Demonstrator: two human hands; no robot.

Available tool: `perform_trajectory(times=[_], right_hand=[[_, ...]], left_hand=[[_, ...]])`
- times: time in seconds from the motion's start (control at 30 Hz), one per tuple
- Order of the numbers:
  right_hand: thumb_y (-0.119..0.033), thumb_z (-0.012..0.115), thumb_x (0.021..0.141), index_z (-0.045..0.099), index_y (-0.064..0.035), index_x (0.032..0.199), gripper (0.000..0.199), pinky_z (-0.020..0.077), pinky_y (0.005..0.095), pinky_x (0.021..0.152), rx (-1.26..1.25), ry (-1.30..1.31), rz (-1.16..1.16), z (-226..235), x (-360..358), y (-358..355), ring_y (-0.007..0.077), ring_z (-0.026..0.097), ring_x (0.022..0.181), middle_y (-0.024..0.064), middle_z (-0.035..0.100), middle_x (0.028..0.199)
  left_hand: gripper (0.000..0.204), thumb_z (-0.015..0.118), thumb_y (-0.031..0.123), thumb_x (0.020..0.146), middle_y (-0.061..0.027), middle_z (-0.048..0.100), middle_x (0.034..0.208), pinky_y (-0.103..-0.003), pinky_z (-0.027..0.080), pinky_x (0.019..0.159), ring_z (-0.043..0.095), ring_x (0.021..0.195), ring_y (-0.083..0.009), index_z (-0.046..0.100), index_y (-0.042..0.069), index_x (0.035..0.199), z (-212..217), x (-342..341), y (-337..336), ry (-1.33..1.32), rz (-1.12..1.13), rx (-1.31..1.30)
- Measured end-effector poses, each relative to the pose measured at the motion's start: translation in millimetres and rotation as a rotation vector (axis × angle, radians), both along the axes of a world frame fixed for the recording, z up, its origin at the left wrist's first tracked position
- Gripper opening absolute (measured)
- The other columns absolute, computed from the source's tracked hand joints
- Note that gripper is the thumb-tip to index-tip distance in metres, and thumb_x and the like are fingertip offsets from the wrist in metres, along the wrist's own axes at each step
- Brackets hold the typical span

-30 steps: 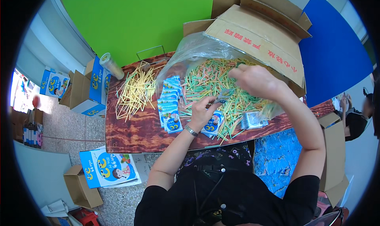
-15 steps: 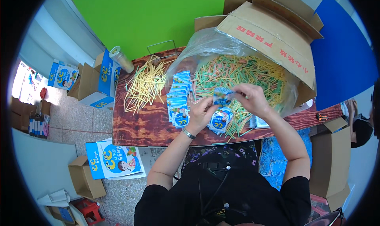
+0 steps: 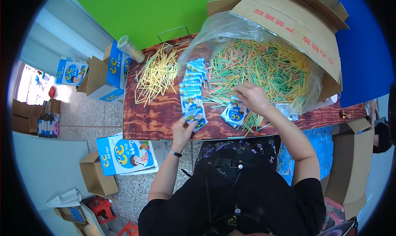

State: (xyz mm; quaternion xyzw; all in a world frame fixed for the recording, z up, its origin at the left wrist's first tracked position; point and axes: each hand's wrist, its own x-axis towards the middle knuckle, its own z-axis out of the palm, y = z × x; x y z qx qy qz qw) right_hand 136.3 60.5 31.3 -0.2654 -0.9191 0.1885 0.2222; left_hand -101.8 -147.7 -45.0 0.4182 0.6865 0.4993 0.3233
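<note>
left hand (image 3: 182, 130): clamped on one blue packet (image 3: 195, 117)
right hand (image 3: 252, 96): fingers together in green-orange sticks (image 3: 264, 66)
packets: row (image 3: 191, 87), roughly six
yellow sticks (image 3: 154, 73): one pile on surface (image 3: 144, 120)

light: bright, even daylight | shadows: soft | focus: sharp centre | edges: fisheye bending, black vignette

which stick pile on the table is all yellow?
The smaller pile of sticks at the table's left end, loose on the bare wood, all pale yellow. The big pile on the clear plastic sheet mixes green, orange and yellow.
</note>
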Motion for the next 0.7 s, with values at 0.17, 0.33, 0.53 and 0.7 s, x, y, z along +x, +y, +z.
perform_trajectory(times=[0.17, 0.33, 0.53, 0.7], right_hand=[[-0.029, 0.077, 0.072, 0.063, -0.0044, 0.091, 0.034, 0.0556, 0.0414, 0.072, 0.124, -0.403, -0.168, -15, 11, -6, 0.0313, 0.061, 0.098, 0.0138, 0.063, 0.097], [-0.025, 0.075, 0.073, 0.064, -0.0048, 0.091, 0.029, 0.0552, 0.0412, 0.071, 0.089, -0.357, -0.146, -34, 17, 1, 0.0300, 0.061, 0.094, 0.0121, 0.063, 0.094], [-0.013, 0.060, 0.075, 0.062, -0.0130, 0.089, 0.014, 0.0502, 0.0398, 0.072, 0.308, -0.199, -0.122, -23, 31, 0, 0.0258, 0.058, 0.092, 0.0052, 0.060, 0.095], [-0.013, 0.061, 0.073, 0.062, -0.0155, 0.091, 0.018, 0.0480, 0.0386, 0.072, 0.432, -0.138, -0.093, 4, 33, -4, 0.0223, 0.056, 0.095, 0.0003, 0.059, 0.097]], left_hand=[[0.027, 0.078, 0.017, 0.077, -0.0060, 0.067, 0.077, -0.028, 0.049, 0.057, 0.062, 0.061, -0.0114, 0.065, 0.002, 0.096, -12, -16, 22, 0.344, 0.179, -0.041], [0.036, 0.082, 0.018, 0.073, -0.0062, 0.062, 0.074, -0.030, 0.050, 0.056, 0.060, 0.059, -0.0153, 0.058, 0.002, 0.096, -13, -18, 35, 0.290, 0.222, 0.041], [0.048, 0.078, 0.016, 0.075, -0.0150, 0.059, 0.110, -0.039, 0.046, 0.087, 0.055, 0.104, -0.0288, 0.057, 0.000, 0.116, 23, 10, 37, 0.930, 0.321, 0.203], [0.053, 0.077, 0.017, 0.076, -0.0162, 0.057, 0.116, -0.042, 0.042, 0.093, 0.052, 0.109, -0.0329, 0.055, 0.000, 0.121, 52, 64, 59, 0.770, -0.046, 0.389]])
